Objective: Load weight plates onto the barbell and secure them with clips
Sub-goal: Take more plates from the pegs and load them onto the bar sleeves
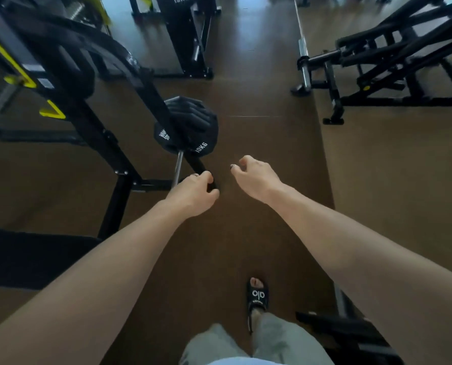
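10KG plates (190, 127) stacked on a steel peg (178, 167) low on the black rack (109, 143), left of centre. Left hand (193, 194) sits at the peg's near end, fingers curled; can't tell if it grips anything. Right hand (255, 177) hovers just right of it, fingers loosely curled, holding nothing. Barbell (302, 46) lies on the stand (332, 83) far right, well apart. Sandalled foot (257, 296) below on brown floor (272, 233).

Both hands reach forward over the brown floor (259, 233). The left hand (193, 196) is beside a metal peg (178, 168) under the 10KG plates (190, 127); the right hand (255, 177) holds nothing.
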The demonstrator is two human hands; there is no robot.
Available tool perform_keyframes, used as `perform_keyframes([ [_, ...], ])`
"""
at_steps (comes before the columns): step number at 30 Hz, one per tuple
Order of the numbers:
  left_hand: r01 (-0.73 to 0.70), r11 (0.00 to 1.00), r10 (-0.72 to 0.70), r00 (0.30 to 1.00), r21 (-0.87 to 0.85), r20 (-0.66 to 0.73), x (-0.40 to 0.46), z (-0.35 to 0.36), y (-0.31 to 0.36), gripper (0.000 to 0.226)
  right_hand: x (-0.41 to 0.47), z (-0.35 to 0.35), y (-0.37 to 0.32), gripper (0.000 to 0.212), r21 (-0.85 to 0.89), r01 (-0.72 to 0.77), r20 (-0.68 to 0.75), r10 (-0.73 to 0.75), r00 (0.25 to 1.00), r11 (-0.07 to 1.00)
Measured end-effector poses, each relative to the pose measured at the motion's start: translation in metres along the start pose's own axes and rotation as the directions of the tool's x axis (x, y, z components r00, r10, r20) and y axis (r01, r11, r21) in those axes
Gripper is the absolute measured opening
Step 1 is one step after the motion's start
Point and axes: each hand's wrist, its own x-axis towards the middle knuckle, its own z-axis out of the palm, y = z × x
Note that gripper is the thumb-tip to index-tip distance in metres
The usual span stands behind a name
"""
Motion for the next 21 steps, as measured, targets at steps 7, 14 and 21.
perform_keyframes([
  [7, 0.052, 0.996, -0.052, 0.999, -0.073, -0.001, 0.133, -0.058, 0.02, 0.048, 0.161, -0.059, -0.038, 0.053, -0.002, 0.03, 0.071, -0.03, 0.997, 1.0],
  [14, 0.148, 0.978, -0.149, 0.989, -0.15, 0.0, 0.298, -0.106, -0.006, 0.049, 0.332, -0.078, -0.077, 0.052, -0.012, 0.035, 0.159, -0.033, 0.987, 0.999],
  [21, 0.272, 0.949, -0.268, 0.962, -0.159, 0.047, 0.423, -0.15, -0.03, 0.053, 0.476, -0.085, -0.097, 0.048, -0.056, -0.007, 0.282, 0.023, 0.959, 0.998],
])
